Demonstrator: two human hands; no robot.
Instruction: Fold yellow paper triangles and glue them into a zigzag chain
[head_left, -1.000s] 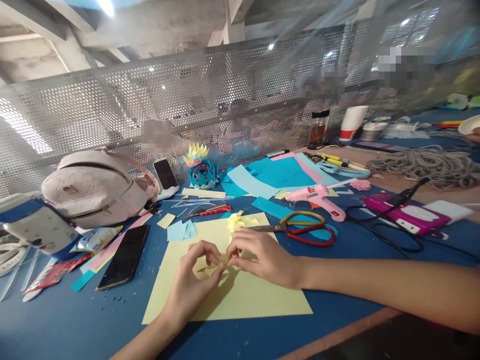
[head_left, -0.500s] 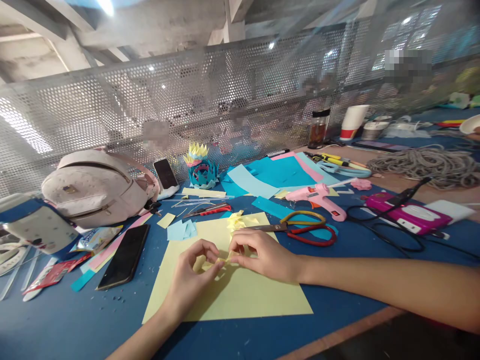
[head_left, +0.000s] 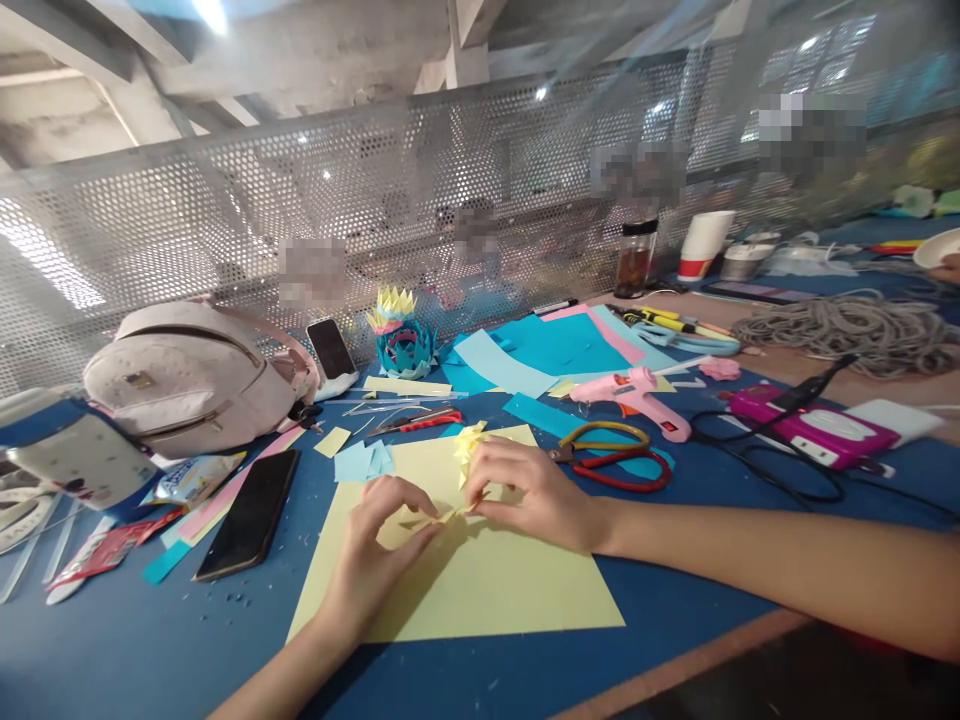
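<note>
Above a pale yellow paper sheet (head_left: 480, 590), my left hand (head_left: 379, 545) and my right hand (head_left: 532, 495) pinch a small piece of yellow paper (head_left: 451, 515) between them, thumbs against fingertips. Its exact folds are too small to make out. Just behind my right hand lies a cluster of folded yellow paper points (head_left: 469, 445), partly hidden by the fingers. Scissors (head_left: 619, 465) with red and yellow handles rest at the sheet's right, their blades largely covered by my right hand. Small light-blue paper pieces (head_left: 364, 460) sit on the sheet's upper left corner.
A black phone (head_left: 247, 515), a pale backpack (head_left: 195, 375) and snack wrappers stand left. Further back is a blue, pink and yellow folded-paper piece (head_left: 405, 345). Blue sheets (head_left: 555, 345), a pink glue gun (head_left: 637, 395), a magenta power strip (head_left: 814, 425) and grey rope (head_left: 862, 330) lie right.
My right hand has shifted slightly right and my fingertips are a little further apart, with the small yellow paper still between them. The things around have stayed in place.
</note>
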